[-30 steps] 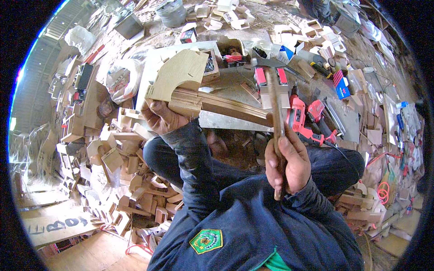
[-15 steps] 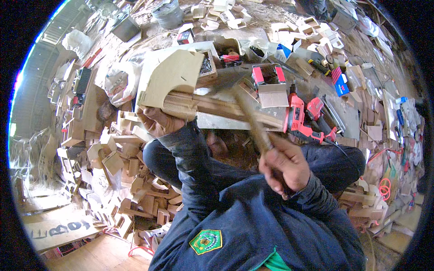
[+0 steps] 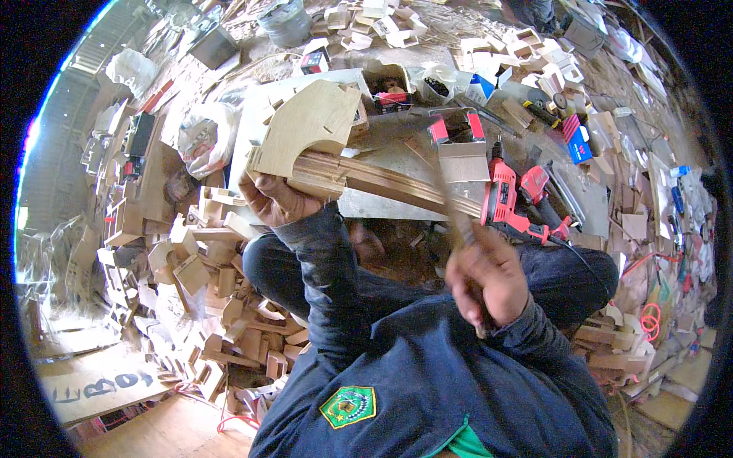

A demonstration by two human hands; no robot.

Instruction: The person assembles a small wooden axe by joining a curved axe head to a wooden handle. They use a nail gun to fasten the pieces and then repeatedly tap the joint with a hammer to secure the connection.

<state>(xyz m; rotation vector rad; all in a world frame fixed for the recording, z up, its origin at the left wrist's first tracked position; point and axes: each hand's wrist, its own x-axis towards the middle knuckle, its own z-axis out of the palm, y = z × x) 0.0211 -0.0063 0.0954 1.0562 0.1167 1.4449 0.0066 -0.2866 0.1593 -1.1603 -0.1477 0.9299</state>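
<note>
Head view: the left hand (image 3: 282,200) supports the near end of a wooden assembly (image 3: 305,137), with its fingers curled around the lower left corner. The assembly consists of a pale curved panel (image 3: 294,122) with a concave cutout, set on a layered wooden bar (image 3: 397,185) that extends to the right, above the near edge of a grey tabletop (image 3: 374,208). The right hand (image 3: 489,275) grips a wooden-handled tool (image 3: 463,221), fingers closed around the shaft; the tool points upward, its upper end is motion-blurred, and it crosses in front of the bar's right end. Contact between tool and bar cannot be determined. To the right of the bar, a red power drill (image 3: 500,195) lies on the tabletop, just beside a second red power tool (image 3: 534,183). An open carton (image 3: 463,164) with red flaps is positioned beyond the bar. A blue box (image 3: 578,146) is located farther right. Loose wooden pieces (image 3: 252,336) are heaped on the person's left.
</note>
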